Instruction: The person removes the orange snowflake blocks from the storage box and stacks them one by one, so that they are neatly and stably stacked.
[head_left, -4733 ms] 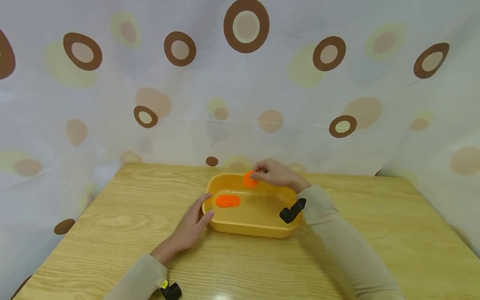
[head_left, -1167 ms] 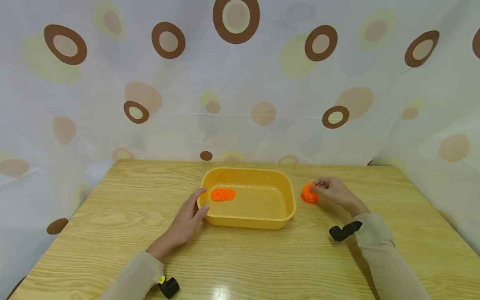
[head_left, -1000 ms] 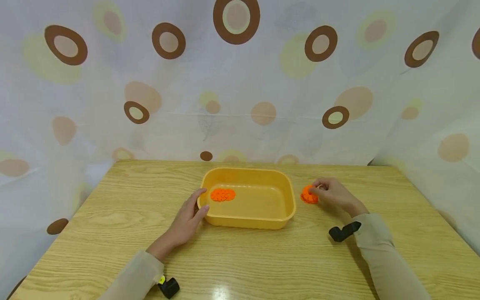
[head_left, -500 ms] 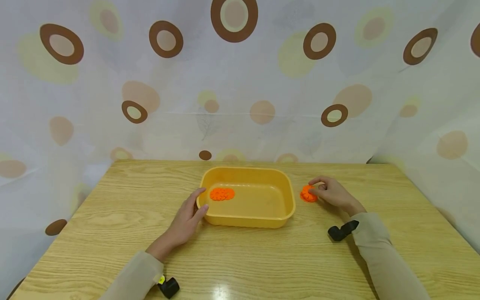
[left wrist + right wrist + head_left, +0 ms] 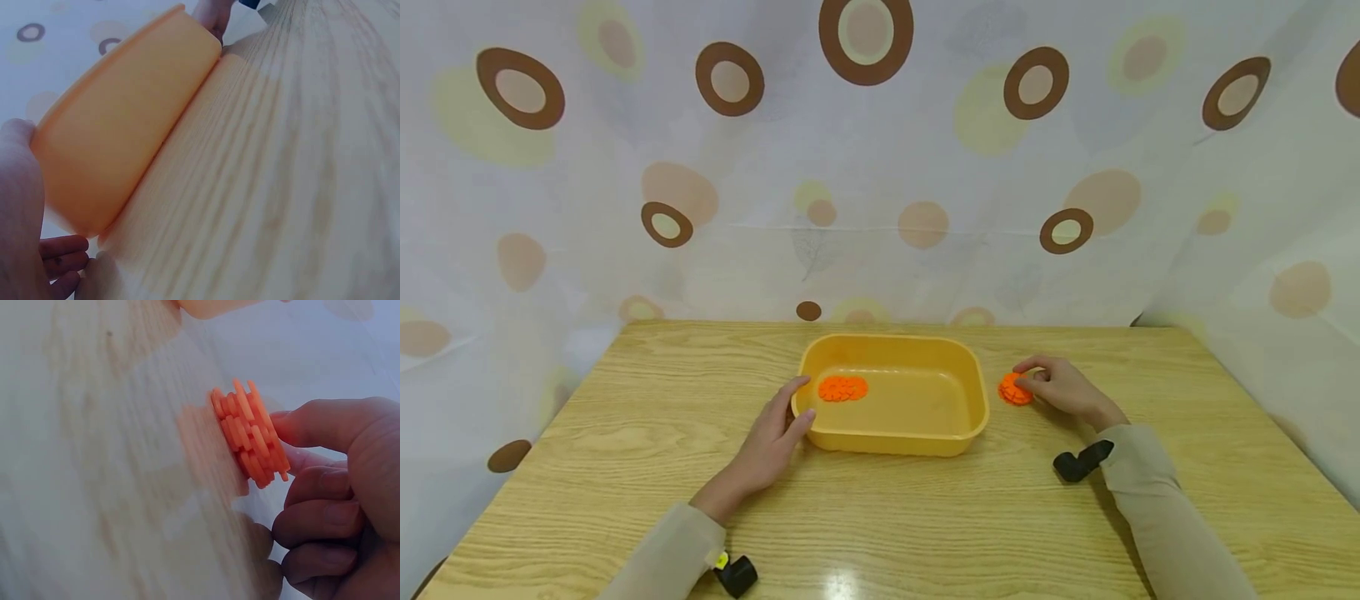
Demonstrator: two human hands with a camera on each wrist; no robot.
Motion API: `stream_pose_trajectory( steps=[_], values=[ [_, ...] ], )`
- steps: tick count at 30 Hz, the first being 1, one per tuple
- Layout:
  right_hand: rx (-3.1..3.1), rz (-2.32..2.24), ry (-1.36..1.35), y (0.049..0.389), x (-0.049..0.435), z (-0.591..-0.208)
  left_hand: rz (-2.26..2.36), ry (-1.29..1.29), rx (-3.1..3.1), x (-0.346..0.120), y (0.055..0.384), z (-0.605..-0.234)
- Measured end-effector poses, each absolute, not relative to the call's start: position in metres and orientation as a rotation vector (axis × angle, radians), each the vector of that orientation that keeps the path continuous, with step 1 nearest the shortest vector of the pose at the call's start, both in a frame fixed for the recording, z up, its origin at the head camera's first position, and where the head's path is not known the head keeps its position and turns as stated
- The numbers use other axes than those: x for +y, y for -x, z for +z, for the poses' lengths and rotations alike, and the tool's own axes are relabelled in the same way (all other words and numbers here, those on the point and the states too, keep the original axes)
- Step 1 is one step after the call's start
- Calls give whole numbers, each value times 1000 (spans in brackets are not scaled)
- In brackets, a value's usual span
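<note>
**Desk:** What is at the right grip (image 5: 1063, 390), and where is the orange stack (image 5: 251, 434)?

**Operator:** From my remote post, I see that grip's thumb (image 5: 315, 425) against the stack's top layer, with 3 fingers curled below. Whether thumb and forefinger pinch it, I cannot tell. The stack stands on the bench (image 5: 880, 517) at that grip's fingertips, apart from the yellow tray (image 5: 887, 445) farther to its left.

**Desk:** And the left grip (image 5: 771, 437)?

**Operator:** Grasping the tray by the end nearest it. Orange discs (image 5: 842, 388) lie inside, just beyond its fingertips.

**Desk:** How would you handle the stack well?

**Operator:** Its layers look uneven, so I would square them lightly, thumb on the near side, forefinger on the far side. A hard push from 1 side could slide the upper layers off. For the top layer alone, I would pinch only its notched edge; for everything, I would reach lower. Meanwhile I would ask little of the left grip: steady contact, no tug on the tray.
</note>
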State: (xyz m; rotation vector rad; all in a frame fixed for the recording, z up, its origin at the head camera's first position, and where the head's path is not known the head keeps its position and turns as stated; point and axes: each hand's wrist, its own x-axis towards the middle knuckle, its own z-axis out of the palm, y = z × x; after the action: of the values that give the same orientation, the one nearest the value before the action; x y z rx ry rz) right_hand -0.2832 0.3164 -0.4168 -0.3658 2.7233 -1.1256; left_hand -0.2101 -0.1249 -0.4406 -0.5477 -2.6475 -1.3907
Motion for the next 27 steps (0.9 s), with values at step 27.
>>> stream_pose_trajectory(
  steps=[27],
  values=[
    [2765,-1087,319,287,320,-418,-1388,555,-2629,-125,210,-442]
  ],
)
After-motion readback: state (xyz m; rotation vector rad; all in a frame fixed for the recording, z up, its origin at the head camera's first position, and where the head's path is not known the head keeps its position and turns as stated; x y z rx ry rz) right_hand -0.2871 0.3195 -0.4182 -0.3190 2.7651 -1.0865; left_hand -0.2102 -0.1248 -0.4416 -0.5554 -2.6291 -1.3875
